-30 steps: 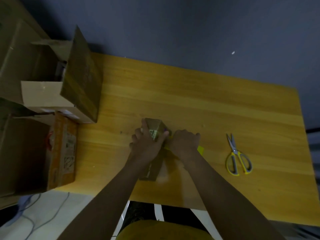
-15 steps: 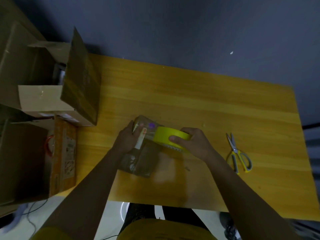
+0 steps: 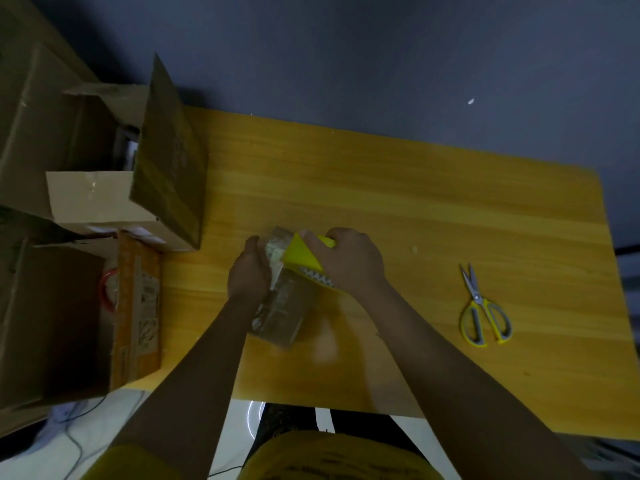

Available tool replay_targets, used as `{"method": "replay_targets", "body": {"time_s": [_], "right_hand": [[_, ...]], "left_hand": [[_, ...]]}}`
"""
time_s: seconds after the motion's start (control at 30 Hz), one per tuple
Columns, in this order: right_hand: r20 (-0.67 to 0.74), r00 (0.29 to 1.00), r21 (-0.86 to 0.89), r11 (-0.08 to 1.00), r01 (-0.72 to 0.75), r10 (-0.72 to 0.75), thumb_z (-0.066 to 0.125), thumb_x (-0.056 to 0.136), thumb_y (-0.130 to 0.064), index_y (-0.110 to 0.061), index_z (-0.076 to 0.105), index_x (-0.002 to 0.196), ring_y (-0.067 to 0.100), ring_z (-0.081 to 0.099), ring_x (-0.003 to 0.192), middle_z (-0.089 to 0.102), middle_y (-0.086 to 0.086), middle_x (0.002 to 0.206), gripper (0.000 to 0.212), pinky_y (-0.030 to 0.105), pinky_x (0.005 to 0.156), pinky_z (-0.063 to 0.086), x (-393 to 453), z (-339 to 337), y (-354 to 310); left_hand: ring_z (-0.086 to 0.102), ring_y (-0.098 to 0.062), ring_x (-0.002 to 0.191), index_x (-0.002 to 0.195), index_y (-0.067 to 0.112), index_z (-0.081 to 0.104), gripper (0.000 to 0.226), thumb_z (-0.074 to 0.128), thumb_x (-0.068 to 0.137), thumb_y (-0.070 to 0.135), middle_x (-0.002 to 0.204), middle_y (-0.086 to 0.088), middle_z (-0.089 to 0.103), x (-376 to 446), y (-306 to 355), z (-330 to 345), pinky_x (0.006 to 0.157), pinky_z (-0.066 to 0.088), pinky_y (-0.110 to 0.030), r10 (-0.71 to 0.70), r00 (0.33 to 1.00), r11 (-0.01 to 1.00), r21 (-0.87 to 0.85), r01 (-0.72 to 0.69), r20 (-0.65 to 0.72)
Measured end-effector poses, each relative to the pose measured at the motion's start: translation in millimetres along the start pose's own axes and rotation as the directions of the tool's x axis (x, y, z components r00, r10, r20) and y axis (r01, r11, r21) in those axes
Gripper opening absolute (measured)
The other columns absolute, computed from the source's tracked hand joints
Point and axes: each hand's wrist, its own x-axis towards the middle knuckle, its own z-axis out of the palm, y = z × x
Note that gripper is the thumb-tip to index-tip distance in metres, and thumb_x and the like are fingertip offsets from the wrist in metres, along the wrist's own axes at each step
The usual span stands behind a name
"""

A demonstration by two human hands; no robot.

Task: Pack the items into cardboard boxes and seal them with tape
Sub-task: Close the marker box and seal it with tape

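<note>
While the left hand (image 3: pixel 250 271) grips the small box (image 3: pixel 282 306) near the table's (image 3: pixel 415 202) front edge, the right hand (image 3: pixel 349 261) holds the yellow tape roll (image 3: pixel 302 255) against its far end. The strip itself is hard to see; if the box tilts, it may wrinkle or stick crooked.

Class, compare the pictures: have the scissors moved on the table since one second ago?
No. The scissors lie in the same spot near the table's right edge, blades pointing away; only the camera shifted slightly.
</note>
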Motion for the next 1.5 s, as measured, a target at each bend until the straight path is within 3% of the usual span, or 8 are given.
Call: {"method": "replay_targets", "body": {"time_s": [0.1, 0.17, 0.27, 0.57, 0.7, 0.8, 0.93, 1.5], "right_hand": [[0.02, 1.0, -0.009, 1.0, -0.002, 0.002, 0.04, 0.092, -0.066, -0.008, 0.066, 0.114, 0.022, 0.057, 0.062, 0.057, 0.006, 0.066, 0.068, 0.03, 0.053, 0.04, -1.3, 0.5, -0.3], [0.015, 1.0, -0.016, 1.0, 0.004, -0.004, 0.039, 0.092, -0.067, -0.008, 0.066, 0.115, 0.023, 0.06, 0.068, 0.065, 0.008, 0.078, 0.068, 0.03, 0.057, 0.044, -0.7, -1.1, 1.1], [0.027, 1.0, 0.004, 1.0, 0.012, -0.012, 0.038, 0.091, -0.068, -0.009, 0.066, 0.114, 0.023, 0.061, 0.072, 0.067, 0.01, 0.086, 0.069, 0.034, 0.063, 0.048, -1.2, -2.5, 2.8], [0.286, 0.956, 0.302, 0.953, -0.029, -0.061, 0.068, 0.07, -0.068, -0.013, 0.068, 0.091, 0.017, 0.061, 0.079, 0.065, 0.008, 0.09, 0.059, 0.043, 0.068, 0.046, -2.1, -23.3, 30.4], [0.219, 0.97, 0.012, 0.994, 0.11, -0.11, 0.062, 0.07, -0.075, -0.026, 0.059, 0.067, 0.016, 0.055, 0.066, 0.056, -0.002, 0.068, 0.049, 0.031, 0.053, 0.037, -2.0, -29.3, 32.2], [0.172, 0.985, -0.317, 0.946, 0.071, -0.017, 0.051, 0.075, -0.08, -0.011, 0.07, 0.098, 0.022, 0.061, 0.073, 0.066, 0.007, 0.082, 0.074, 0.033, 0.059, 0.048, -0.8, -46.6, 57.4], [0.176, 0.975, -0.332, 0.941, -0.07, 0.135, 0.05, 0.076, -0.08, -0.01, 0.06, 0.127, 0.024, 0.063, 0.095, 0.068, 0.007, 0.108, 0.087, 0.03, 0.069, 0.045, -7.0, -51.0, 90.8], [0.034, 0.991, -0.25, 0.961, -0.116, 0.129, 0.048, 0.076, -0.08, -0.013, 0.06, 0.127, 0.022, 0.062, 0.095, 0.069, 0.005, 0.105, 0.085, 0.032, 0.071, 0.049, -24.1, -96.0, 112.9]], "left_hand": [[0.017, -0.031, 0.144, 0.153, 0.014, 0.01, 0.067, 0.046, 0.099, 0.028, 0.159, -0.013, 0.013, -18.4, 3.8, 3.1, 0.114, 0.021, -0.046, 0.042, 0.984, 0.999, -0.002, -0.042, 0.173], [-0.014, -0.028, 0.146, 0.15, 0.023, -0.019, 0.101, 0.055, 0.089, 0.053, 0.158, -0.006, -0.022, -28.1, 4.4, 8.1, 0.116, -0.002, -0.051, 0.001, 0.943, 0.981, 0.181, -0.065, 0.333], [-0.03, -0.029, 0.141, 0.143, 0.026, -0.033, 0.137, 0.063, 0.062, 0.08, 0.151, -0.005, -0.039, -30.7, 8.6, 15.9, 0.11, -0.014, -0.058, -0.073, 0.935, 0.968, 0.249, -0.017, 0.348], [0.019, -0.035, 0.136, 0.15, 0.029, -0.015, 0.131, 0.065, 0.059, 0.077, 0.155, -0.012, 0.006, -36.3, 14.6, 35.0, 0.102, 0.026, -0.055, -0.08, 0.993, 0.894, 0.447, 0.036, 0.081], [0.025, -0.038, 0.13, 0.151, 0.031, -0.008, 0.131, 0.07, 0.054, 0.074, 0.152, -0.013, 0.012, -32.3, 11.4, 29.1, 0.099, 0.026, -0.056, -0.138, 0.99, 0.921, 0.372, 0.12, 0.021], [0.027, -0.038, 0.129, 0.15, 0.035, -0.01, 0.132, 0.071, 0.052, 0.073, 0.15, -0.012, 0.015, -24.6, 8.5, 21.9, 0.098, 0.027, -0.058, -0.131, 0.991, 0.921, 0.374, 0.111, 0.027], [0.026, -0.038, 0.13, 0.149, 0.036, -0.011, 0.13, 0.07, 0.054, 0.074, 0.151, -0.012, 0.015, -30.1, 19.2, 27.2, 0.098, 0.028, -0.057, -0.075, 0.993, 0.917, 0.398, 0.031, 0.096], [0.027, -0.034, 0.137, 0.151, 0.037, -0.005, 0.132, 0.071, 0.051, 0.078, 0.153, 0.0, 0.015, -28.9, 78.0, 0.2, 0.104, 0.036, -0.051, 0.077, 0.954, 0.997, -0.005, -0.079, 0.289]]}}
